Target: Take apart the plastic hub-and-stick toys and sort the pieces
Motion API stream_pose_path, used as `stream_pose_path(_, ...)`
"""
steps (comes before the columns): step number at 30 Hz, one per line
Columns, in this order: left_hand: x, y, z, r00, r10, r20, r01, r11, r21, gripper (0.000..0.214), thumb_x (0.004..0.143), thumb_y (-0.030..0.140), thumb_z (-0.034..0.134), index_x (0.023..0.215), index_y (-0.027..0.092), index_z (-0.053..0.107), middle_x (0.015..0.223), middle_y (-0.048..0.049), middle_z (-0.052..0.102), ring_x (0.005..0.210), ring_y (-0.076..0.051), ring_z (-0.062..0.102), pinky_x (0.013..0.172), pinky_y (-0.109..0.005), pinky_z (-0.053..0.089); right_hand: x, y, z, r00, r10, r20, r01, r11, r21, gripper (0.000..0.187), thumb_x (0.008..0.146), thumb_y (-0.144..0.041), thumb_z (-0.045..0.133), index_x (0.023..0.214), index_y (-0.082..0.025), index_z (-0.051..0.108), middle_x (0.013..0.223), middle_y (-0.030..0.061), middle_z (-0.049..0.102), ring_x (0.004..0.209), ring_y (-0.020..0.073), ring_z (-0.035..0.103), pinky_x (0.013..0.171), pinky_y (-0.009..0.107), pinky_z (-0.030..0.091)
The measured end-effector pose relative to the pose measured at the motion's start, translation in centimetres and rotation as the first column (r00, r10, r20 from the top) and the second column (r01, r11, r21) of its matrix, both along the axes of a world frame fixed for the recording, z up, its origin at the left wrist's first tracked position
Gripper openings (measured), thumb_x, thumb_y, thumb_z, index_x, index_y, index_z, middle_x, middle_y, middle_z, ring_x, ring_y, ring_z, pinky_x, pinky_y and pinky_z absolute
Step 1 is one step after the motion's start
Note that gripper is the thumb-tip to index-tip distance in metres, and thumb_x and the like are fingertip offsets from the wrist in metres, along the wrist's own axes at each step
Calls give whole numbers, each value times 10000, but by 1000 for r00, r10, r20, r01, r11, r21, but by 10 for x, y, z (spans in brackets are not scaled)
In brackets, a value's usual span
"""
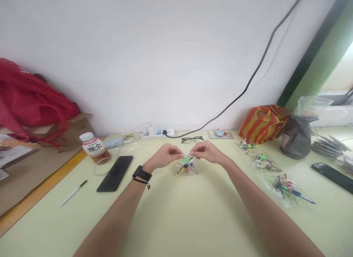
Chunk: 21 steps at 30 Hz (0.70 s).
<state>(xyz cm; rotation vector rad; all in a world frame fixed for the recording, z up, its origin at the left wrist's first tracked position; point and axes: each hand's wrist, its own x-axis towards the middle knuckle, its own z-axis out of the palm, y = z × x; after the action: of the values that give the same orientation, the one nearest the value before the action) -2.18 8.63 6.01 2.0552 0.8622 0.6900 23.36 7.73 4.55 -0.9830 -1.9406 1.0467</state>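
A small clear plastic bag [187, 169] hangs upright over the table, pinched by its top edge. Green, blue, red, yellow and black plastic pieces show inside it; their exact kind is too small to make out. My left hand [165, 155], below a black wristwatch [142, 173], has thumb and finger closed on the bag's upper left corner. On the other side, my right hand [208, 152] pinches the upper right corner. The two sets of fingertips are close together, slightly apart.
Several similar bags of coloured pieces [286, 189] lie to the right, near a striped bag [261, 122] and a grey bag [296, 137]. Glasses [192, 140] and a power strip [157, 133] sit behind. Leftward are a phone [115, 174], a bottle [95, 148] and a pen [73, 193].
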Motion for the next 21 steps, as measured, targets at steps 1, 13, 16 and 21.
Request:
stream_pose_path(1,1,0,0,1000,3,-2,-3,1000,3,373,872,511,713,875,150,808,828,-87,775,749,-197,665,721,-306,530,-1,-1,2,1000,-12,23,12,999,37,363,797,-531,774,878,-179,810,802,67,728,706,180,640,651,300,515)
stream_pose_path(13,-9,2,11,1000,14,-9,-14,998,-62,333,800,487,794,898,174,846,813,-83,785,713,-187,656,642,-278,504,-8,-14,26,972,83,220,-104,991,88,281,929,-445,627,860,-183,701,669,-3,597,613,139,499,565,267,384)
stream_pose_path(16,-14,3,14,1000,14,14,-13,996,-87,317,785,478,812,899,184,847,823,-83,790,739,-193,677,669,-282,523,-10,-19,34,966,80,245,-104,991,84,261,929,-427,621,843,-187,680,648,-14,574,595,133,482,544,261,351)
stream_pose_path(21,-17,7,13,996,85,36,-82,994,-71,330,776,486,821,883,174,830,855,-91,791,763,-197,691,678,-279,532,0,-27,52,943,-11,333,-45,986,161,195,910,-336,616,810,-188,695,666,11,626,591,142,513,547,272,351)
